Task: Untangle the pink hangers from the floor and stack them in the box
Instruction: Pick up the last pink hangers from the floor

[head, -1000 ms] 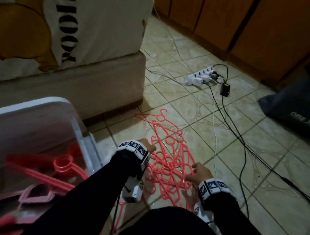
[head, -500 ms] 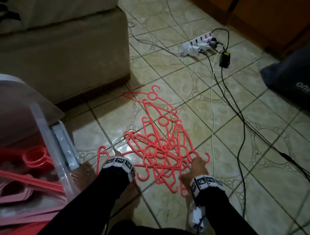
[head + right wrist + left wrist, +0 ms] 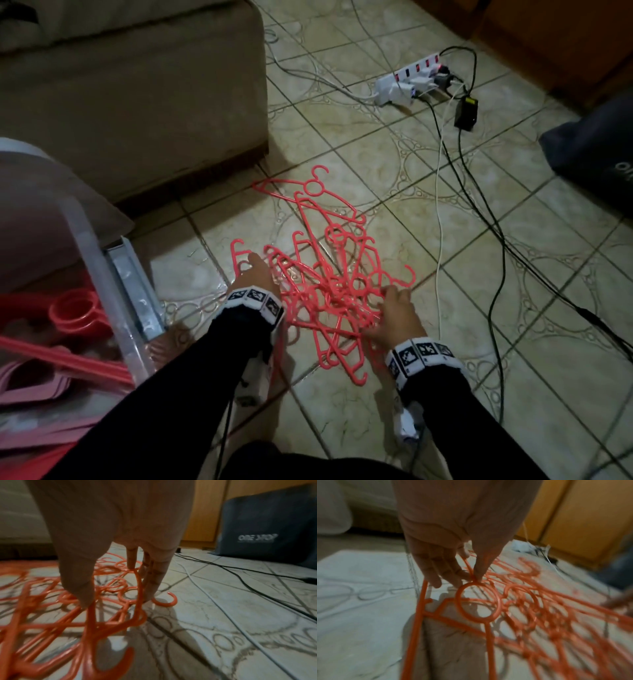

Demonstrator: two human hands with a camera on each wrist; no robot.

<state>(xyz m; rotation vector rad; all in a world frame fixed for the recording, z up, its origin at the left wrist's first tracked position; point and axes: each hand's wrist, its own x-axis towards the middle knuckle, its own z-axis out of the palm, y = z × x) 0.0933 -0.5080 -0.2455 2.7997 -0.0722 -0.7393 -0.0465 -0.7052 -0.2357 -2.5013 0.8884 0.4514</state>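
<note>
Left hand (image 3: 255, 274) and right hand (image 3: 397, 313) reach into tangled pink hangers (image 3: 329, 274) on floor (image 3: 445, 394).

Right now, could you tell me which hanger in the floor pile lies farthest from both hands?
The pink hanger at the pile's far end, nearest the sofa: it lies mostly clear of the tangle, its hook pointing away.

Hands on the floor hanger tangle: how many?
2. Left hand pinches a hanger at the tangle's left edge; right hand grips the tangle's right side. None hidden.
</note>
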